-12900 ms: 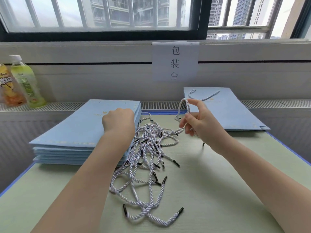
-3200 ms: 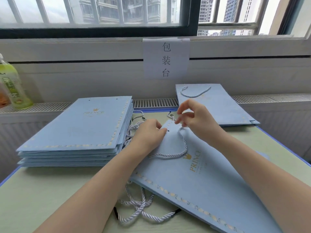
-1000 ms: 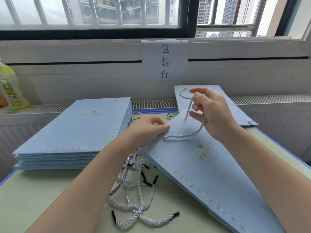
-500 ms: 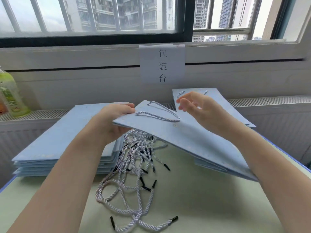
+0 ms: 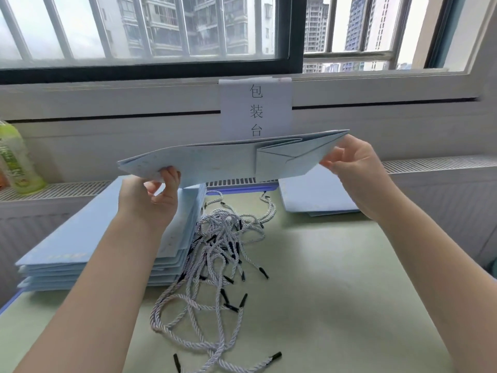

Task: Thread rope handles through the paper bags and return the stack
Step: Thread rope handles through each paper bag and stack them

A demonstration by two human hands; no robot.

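The paper bag (image 5: 231,160) is in the air above the rope pile (image 5: 215,254), folded flat with its underside towards the camera. The left hand (image 5: 150,200) pinches its left end and the right hand (image 5: 357,168) pinches its right end, probably so the other face can take its handle. Left of the ropes lies the unthreaded stack (image 5: 107,238) (still tall); beyond them to the right, the finished bags (image 5: 317,197) on the table (image 5: 336,292).

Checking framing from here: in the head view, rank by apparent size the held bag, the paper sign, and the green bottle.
1. Held bag, widest, though nearest the camera.
2. Paper sign.
3. Green bottle, smallest, but cut off by the frame edge.
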